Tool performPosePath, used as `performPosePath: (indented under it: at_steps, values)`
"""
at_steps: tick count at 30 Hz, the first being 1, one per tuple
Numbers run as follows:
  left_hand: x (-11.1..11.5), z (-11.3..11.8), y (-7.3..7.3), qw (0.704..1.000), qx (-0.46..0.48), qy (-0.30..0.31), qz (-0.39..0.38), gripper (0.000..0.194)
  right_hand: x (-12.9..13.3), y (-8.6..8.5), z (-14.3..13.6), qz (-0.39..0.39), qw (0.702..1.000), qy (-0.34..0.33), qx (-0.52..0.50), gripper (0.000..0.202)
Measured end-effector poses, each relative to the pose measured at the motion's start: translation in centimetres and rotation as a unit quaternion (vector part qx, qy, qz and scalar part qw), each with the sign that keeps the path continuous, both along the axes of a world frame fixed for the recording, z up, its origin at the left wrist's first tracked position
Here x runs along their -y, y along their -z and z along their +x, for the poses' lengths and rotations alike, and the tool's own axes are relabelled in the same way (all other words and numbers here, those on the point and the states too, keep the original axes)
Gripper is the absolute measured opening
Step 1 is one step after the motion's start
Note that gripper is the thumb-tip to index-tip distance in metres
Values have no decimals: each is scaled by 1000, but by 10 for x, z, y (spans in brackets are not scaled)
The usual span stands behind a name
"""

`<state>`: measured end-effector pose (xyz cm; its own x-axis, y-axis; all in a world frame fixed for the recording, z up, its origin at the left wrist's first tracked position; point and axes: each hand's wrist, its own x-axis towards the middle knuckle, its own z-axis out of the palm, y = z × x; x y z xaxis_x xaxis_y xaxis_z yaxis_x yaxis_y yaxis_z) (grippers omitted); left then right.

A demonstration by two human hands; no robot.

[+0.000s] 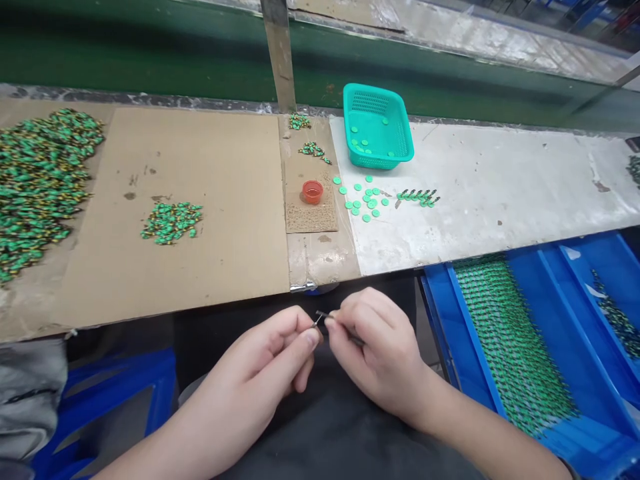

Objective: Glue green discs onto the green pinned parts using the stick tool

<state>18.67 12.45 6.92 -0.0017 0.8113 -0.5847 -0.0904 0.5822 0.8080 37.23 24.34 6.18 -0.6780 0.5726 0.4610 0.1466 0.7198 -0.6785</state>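
In front of the table edge, my left hand [280, 357] pinches a tiny part between thumb and forefinger; a thin shiny pin sticks up from it. My right hand [377, 347] is closed on a thin dark stick-like tool [325, 315], whose tip points left and lies close to the pin. Whether tip and pin touch, I cannot tell. Beyond my hands, a small red cup [313, 192] stands on a cardboard piece [313, 217] strewn with tiny bits. Green discs [373, 203] lie to its right, beside a short row of green-and-dark pieces [419, 197].
A turquoise basket [379, 160] holds several green discs. Small green-and-dark parts form a large heap [43, 187] at left and a smaller pile [171, 223] on cardboard. Blue trays [565, 313] with rows of green pieces stand at lower right. A blue stool [120, 380] is at lower left.
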Motion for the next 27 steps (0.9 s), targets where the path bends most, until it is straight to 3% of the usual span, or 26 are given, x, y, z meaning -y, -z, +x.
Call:
performPosePath:
  at_steps: [9, 12, 16, 27]
  values:
    - [3, -3, 6, 999, -29, 13, -4, 65, -1, -1, 0, -1, 1000, 14, 0, 24]
    - [3, -4, 4, 999, -43, 24, 9, 64, -1, -1, 0, -4, 1000, -15, 0, 24]
    - [1, -4, 5, 997, -67, 25, 29, 66, -1, -1, 0, -6, 1000, 12, 8, 24]
    - [1, -7, 7, 999, -27, 18, 6, 61, -3, 2, 0, -2, 1000, -7, 10, 25]
